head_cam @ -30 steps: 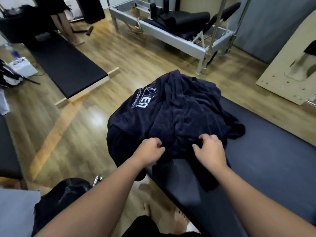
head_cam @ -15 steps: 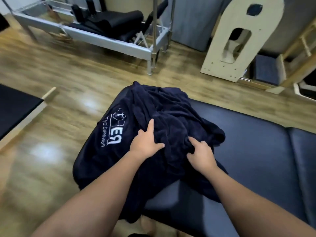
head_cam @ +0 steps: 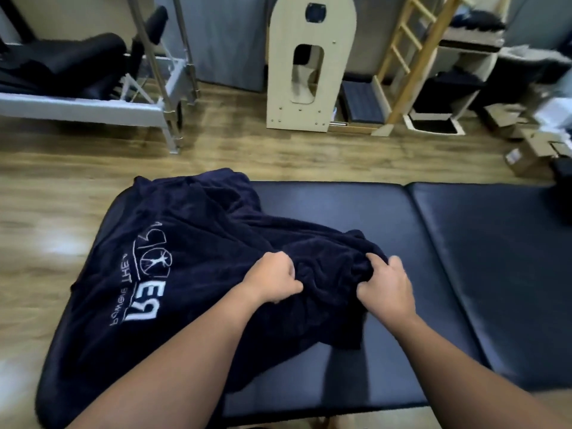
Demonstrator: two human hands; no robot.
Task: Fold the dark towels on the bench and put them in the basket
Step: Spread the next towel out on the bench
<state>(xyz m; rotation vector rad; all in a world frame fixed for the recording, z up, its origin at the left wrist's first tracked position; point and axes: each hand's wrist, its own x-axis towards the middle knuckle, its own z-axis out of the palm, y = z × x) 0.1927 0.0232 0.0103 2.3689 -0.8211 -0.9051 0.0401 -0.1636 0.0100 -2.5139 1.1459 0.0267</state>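
The padded bench fills the lower part of the view, dark and smooth, with a seam towards its right side. On its left end lies the dark navy towel, crumpled and not yet folded; one side hangs over the left edge of the bench, and a white printed logo faces up, reading mirrored. No basket is clearly in view, so I cannot tell where it stands.

Both hands are on the bunched middle part of the towel, near each other. The left hand has its fingers curled into a fold of cloth, and the right hand pinches the gathered ridge just beside it.

The step in hand seems to be finding the edges and opening the towel. To do it well, I think the hands should slide apart along one hem until each holds a corner, then lift and shake lightly so the cloth hangs flat. The free bench surface at the right is a good place to lay it before folding.
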